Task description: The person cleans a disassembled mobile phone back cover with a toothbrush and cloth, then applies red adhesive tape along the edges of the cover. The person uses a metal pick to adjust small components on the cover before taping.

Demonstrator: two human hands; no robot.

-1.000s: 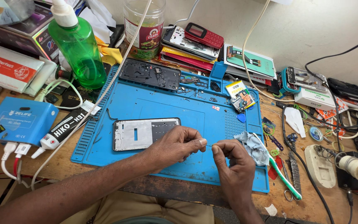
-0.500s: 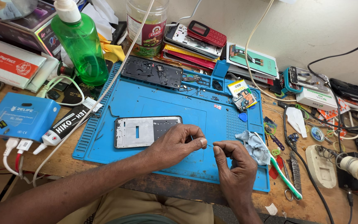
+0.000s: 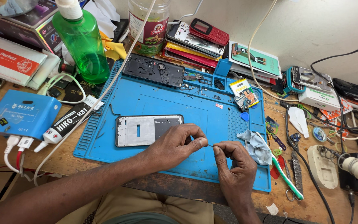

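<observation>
Forearms enter from the bottom edge, cut off before the elbow; your lap in tan trousers shows only partly below the desk edge. Your left hand reaches in from lower left, palm down, thumb and forefinger pinched together at the tip. Your right hand comes up from below, knuckles toward the camera, fingers curled and pinched the same way. Between the two pinches sits a thin wire-like piece, held at both ends; too small to tell what it is. It hovers over the near right part of the blue work mat.

Just behind your left hand lies a phone frame, flat on the mat, its near right corner hidden by your knuckles. Right of your right hand, a crumpled grey cloth touches a green-and-white toothbrush, whose head is tucked under the cloth. Farther back on the mat rests a dark phone back panel. On the left, a blue box with cables plugged in, then a green bottle, top cut off by the frame. At the far edge a stack of phones leans near the wall; the items beneath it are mostly covered.
</observation>
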